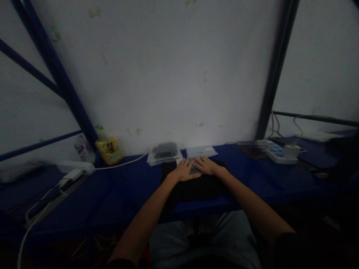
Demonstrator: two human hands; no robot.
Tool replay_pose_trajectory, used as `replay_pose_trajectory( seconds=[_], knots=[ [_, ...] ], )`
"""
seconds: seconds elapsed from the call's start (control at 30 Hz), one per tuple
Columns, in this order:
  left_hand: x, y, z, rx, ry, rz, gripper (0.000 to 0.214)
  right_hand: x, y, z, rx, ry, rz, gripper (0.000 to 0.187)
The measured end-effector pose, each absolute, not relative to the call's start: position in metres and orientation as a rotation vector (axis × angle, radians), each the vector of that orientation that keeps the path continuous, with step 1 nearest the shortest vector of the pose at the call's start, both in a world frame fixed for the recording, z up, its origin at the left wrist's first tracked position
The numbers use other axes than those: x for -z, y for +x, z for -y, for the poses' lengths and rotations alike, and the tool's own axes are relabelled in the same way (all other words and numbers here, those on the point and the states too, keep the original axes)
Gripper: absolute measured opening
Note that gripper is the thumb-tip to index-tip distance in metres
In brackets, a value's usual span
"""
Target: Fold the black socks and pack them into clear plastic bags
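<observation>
Fingers (187,163) of the left hand (182,172) and right hand (206,166) lie open and flat, not grasping, on a grey flat packet (195,171) atop black cloth (193,186) near the bench's (269,179) back edge, where pressing too hard could perhaps slide the cloth into the clear bag (164,155) behind.
</observation>
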State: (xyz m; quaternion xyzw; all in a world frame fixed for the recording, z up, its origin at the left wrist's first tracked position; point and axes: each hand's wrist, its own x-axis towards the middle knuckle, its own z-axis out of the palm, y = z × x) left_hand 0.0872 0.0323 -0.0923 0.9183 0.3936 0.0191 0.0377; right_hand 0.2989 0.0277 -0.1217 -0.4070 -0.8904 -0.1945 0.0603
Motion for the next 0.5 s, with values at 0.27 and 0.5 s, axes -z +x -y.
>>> replay_pose_trajectory(
  seconds=[0.27, 0.5],
  knots=[
    [0.084, 0.088, -0.015, -0.34, 3.126, -1.069, 0.073, 0.13, 0.305, -0.038, -0.211, -1.172, 2.179, 0.042],
    [0.053, 0.107, -0.001, -0.418, 3.231, -1.206, 0.046, 0.113, 0.329, -0.044, -0.594, -1.255, 1.323, 0.069]
  ],
)
